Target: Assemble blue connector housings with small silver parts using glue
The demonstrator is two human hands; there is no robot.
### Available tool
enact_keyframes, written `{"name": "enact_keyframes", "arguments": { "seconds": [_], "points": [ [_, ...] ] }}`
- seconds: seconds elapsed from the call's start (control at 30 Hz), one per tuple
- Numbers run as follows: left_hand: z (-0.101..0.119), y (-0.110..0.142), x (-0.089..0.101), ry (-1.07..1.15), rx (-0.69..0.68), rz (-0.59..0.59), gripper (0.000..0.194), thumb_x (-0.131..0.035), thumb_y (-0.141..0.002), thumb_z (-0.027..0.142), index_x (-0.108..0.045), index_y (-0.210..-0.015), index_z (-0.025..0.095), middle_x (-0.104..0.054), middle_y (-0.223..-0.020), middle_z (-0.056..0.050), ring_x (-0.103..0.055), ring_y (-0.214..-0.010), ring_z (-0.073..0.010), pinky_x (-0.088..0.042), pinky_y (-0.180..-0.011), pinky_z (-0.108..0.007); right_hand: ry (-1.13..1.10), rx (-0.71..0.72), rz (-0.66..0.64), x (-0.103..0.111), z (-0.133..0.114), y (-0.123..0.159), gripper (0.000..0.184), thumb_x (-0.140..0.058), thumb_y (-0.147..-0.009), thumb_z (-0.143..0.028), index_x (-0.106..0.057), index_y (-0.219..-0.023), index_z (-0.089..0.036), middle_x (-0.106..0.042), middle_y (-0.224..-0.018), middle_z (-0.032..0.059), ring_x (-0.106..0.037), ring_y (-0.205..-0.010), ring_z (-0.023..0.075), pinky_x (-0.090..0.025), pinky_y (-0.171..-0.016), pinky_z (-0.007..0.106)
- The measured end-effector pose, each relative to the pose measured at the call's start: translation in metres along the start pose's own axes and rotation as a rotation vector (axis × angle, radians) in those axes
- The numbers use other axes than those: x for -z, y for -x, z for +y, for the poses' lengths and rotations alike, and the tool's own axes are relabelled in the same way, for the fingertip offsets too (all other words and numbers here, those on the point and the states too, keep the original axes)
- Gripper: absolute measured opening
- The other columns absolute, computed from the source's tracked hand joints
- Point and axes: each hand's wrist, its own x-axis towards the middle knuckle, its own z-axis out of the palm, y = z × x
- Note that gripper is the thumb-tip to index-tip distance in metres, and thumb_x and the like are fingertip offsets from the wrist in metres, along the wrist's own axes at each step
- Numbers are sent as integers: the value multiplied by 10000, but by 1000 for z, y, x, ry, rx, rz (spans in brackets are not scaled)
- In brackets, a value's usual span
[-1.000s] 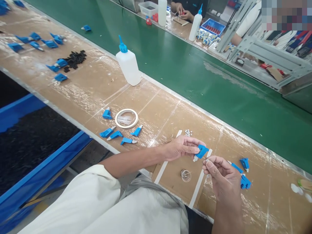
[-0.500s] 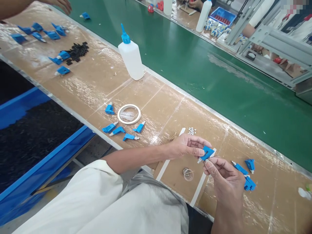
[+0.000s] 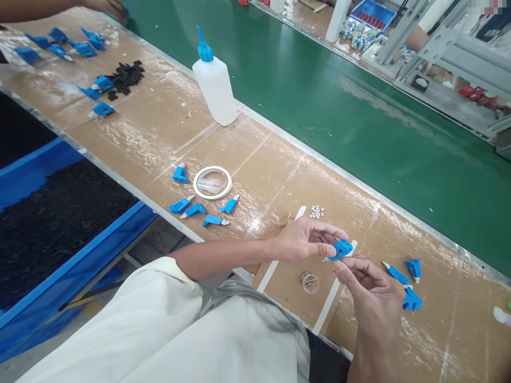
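Observation:
My left hand [image 3: 297, 239] pinches a small blue plastic part [image 3: 342, 248] between thumb and fingers. A pale tip sticks out at its lower left end. My right hand [image 3: 369, 282] is closed just beside it, thumb and forefinger pressed together at the part's lower edge. Whatever lies between those fingertips is too small to make out. Below the hands stands a small clear cup [image 3: 310, 283] with a thin stick in it. Tiny white pieces [image 3: 316, 211] lie beyond my left hand. Right of my right hand rest several similar blue parts [image 3: 413, 299].
More blue parts [image 3: 195, 209] lie around a tape roll [image 3: 196, 186]. A white squeeze bottle [image 3: 215, 90] stands by the green belt [image 3: 287, 90]. Black pieces [image 3: 126, 77] are heaped farther left. A co-worker's hand [image 3: 107, 6] reaches over the belt's edge. Blue-edged bins [image 3: 72, 271] sit below the table.
The blue part in my left hand has turned and shows a different side. My right fingertips stay close against it. The co-worker's hand has moved right, to a blue part on the belt.

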Motion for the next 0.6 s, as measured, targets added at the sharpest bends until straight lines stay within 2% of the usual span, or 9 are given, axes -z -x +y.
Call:
{"name": "enact_keyframes", "arguments": {
  "seconds": [0.2,0.43,0.6],
  "points": [
    [0,0,1,8,49,-16,526,-882,-712,438,-762,-1127,137,-768,-1098,-136,-732,-996,-215,-563,-888,-292,-93,3,-27,1,7,-5,242,-926,-627,-379,-754,-656,-212,-698,-623,26,-625,-545,151,-531,-507,264],
    [-3,0,1,41,91,-22,518,-890,-701,423,-765,-1114,137,-778,-1047,-128,-729,-909,-183,-565,-805,-267,-188,21,-2,-2,18,-11,280,-964,-554,-349,-747,-668,-215,-720,-633,27,-658,-565,170,-551,-523,277],
    [-7,0,1,63,89,-7,492,-897,-689,411,-776,-1086,148,-784,-1026,-115,-731,-891,-177,-567,-815,-265,-253,-14,-8,-5,23,-14,308,-982,-501,-366,-736,-625,-229,-688,-549,2,-613,-473,149,-528,-479,270]
  ]
}}
